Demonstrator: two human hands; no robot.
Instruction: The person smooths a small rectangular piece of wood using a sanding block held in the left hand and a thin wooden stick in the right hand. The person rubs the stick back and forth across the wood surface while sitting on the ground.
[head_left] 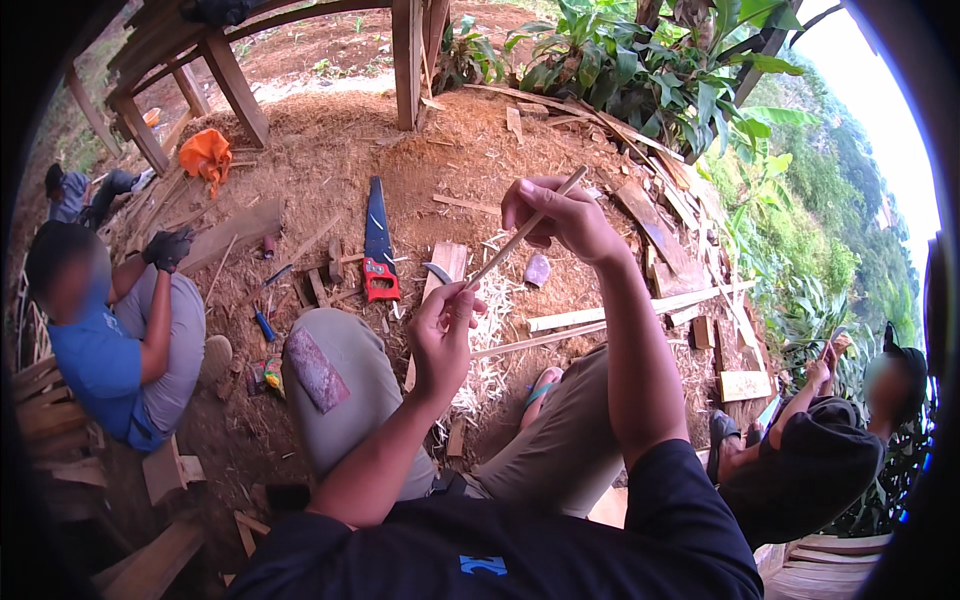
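A thin wooden stick (528, 228) slants between my two hands, its far end raised to the right. My left hand (445, 335) pinches the lower end between thumb and fingers. Higher up, my right hand (568, 220) is closed around the stick near its upper end. A worn reddish-grey sheet, perhaps sandpaper (316, 372), lies over my left knee. Just beyond my left hand, a curved metal blade (437, 272) rests by a flat board (447, 262); its handle is not visible.
A handsaw (379, 245) with a red handle lies ahead on the shaving-strewn ground. Nearby is a blue-handled tool (264, 326). Long wood strips (640, 308) lie at right. One person (110, 340) sits at left, another (820, 450) at right. An orange bag (205, 158) lies farther back.
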